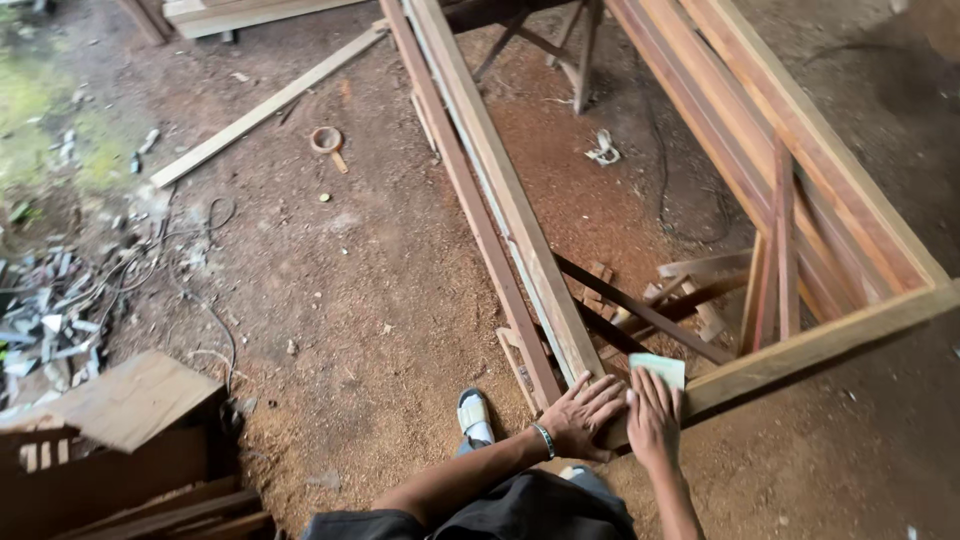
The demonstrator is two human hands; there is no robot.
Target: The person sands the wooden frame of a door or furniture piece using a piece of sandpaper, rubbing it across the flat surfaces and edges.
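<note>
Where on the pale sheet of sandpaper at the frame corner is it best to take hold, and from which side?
Probably the far edge of the sandpaper: the right hand lies flat on its near part, while the far part lies bare on the wooden frame. Come from above and pinch that free edge. The left hand rests beside it on the corner.

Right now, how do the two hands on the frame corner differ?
The left hand lies bare on the wood of the wooden frame, fingers spread, with a bracelet at its wrist. The right hand has no bracelet, keeps its fingers closer together, and presses on a pale green sheet of sandpaper. Both lie flat, palm down, at the same corner.
</note>
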